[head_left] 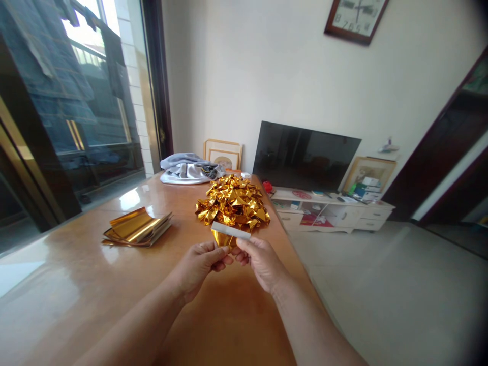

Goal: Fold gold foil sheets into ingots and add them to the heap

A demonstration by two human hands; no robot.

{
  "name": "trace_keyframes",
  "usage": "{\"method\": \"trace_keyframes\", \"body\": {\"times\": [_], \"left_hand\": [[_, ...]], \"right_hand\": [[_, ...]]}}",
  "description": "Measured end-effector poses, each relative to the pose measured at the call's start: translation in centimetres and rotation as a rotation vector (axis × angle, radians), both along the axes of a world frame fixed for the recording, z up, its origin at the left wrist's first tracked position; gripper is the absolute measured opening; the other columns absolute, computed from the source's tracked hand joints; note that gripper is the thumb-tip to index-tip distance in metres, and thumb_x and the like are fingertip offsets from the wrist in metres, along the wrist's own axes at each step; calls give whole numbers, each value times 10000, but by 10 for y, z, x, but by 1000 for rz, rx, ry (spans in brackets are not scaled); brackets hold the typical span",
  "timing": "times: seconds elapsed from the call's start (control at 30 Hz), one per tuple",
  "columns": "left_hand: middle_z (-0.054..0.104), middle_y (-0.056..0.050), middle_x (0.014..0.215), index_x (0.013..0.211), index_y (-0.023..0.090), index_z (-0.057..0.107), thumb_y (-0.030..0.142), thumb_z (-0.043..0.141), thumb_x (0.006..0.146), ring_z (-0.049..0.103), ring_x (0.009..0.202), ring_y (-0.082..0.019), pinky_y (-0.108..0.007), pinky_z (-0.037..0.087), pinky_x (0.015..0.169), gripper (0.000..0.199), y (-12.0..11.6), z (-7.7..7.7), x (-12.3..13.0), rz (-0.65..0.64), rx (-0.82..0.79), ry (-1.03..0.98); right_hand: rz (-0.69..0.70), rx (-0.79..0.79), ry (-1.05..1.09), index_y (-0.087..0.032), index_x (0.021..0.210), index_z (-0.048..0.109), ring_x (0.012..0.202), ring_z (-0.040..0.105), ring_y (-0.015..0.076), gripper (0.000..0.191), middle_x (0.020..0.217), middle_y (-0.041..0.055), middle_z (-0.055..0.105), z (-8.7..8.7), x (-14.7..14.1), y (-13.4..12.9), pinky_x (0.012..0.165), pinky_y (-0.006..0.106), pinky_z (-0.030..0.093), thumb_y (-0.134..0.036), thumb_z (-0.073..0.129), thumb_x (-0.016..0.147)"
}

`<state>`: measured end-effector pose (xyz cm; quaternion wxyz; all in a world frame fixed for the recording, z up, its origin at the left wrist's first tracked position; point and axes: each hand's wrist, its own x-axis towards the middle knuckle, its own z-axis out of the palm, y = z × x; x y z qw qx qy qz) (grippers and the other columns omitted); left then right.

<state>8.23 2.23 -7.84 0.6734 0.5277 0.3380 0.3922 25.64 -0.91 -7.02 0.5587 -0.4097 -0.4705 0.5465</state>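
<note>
A heap of folded gold pieces is already made, the left hand and right hand pinch a seemingly half-folded sheet between thumbs and fingers just before the heap, and unfolded sheets lie left of it.

Pretty bright in here, mostly daylight from the glass door on my left. It throws white glare on the glossy table, and the gold foil pile glints too. The right side's dimmer, corners go dark, and the wide view leans and stretches at the edges. Slightly soft overall, clock looks smeary.
</note>
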Motion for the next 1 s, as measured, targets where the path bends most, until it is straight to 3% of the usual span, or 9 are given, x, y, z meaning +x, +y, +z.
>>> {"method": "trace_keyframes", "body": {"times": [0.1,0.23,0.33,0.47,0.57,0.73,0.87,1.0], "left_hand": [[718,-70,779,901,122,751,386,790,772,543,641,-108,-240,405,632,297,-2,1,1,6,-28,26],[706,-59,773,913,123,738,386,792,765,538,653,-113,-246,398,643,307,-2,1,1,-19,-58,93],[690,-42,806,938,131,725,365,786,778,530,685,-110,-240,394,661,290,-1,1,-1,-50,-34,121],[658,-16,881,1012,164,712,294,767,802,495,717,-96,-219,377,654,253,1,5,-4,-89,26,48],[647,-27,920,1027,169,700,291,758,816,528,767,-109,-230,415,710,251,2,6,-5,-93,-34,-51],[663,-50,975,1023,159,684,297,746,825,576,809,-123,-253,452,769,249,5,-4,-3,-22,-88,-112],[648,-19,839,953,148,669,282,729,808,529,686,-99,-225,414,656,206,8,-8,-1,27,-24,-17],[617,14,737,875,150,665,244,720,769,505,632,-94,-219,378,608,152,6,-1,-4,22,40,100]], "right_hand": [[-45,57,-7,-178,984,736,658,470,123,301,752,2,649,-4,1,3,627,271,343,-408,747,789],[-70,-8,-35,-171,880,698,641,450,117,220,719,-13,611,-13,4,7,611,270,340,-346,756,760],[-59,-46,-37,-170,905,692,619,447,113,220,699,-21,596,-16,5,9,594,266,330,-319,746,754],[-62,-52,-31,-164,952,699,617,435,107,237,701,-22,586,-16,5,8,577,255,307,-299,726,758],[-58,-60,-14,-165,935,696,626,442,107,232,711,-18,591,-17,4,8,579,251,315,-301,730,750],[-82,-99,-22,-167,861,664,620,466,105,223,702,-20,591,-17,1,7,576,243,339,-319,755,725],[-13,-173,-125,-166,894,669,611,501,112,230,711,-3,625,-10,0,1,568,240,361,-335,733,752],[69,-218,-200,-166,876,680,666,559,135,262,767,20,653,-6,2,-2,586,245,401,-407,724,784]]}}
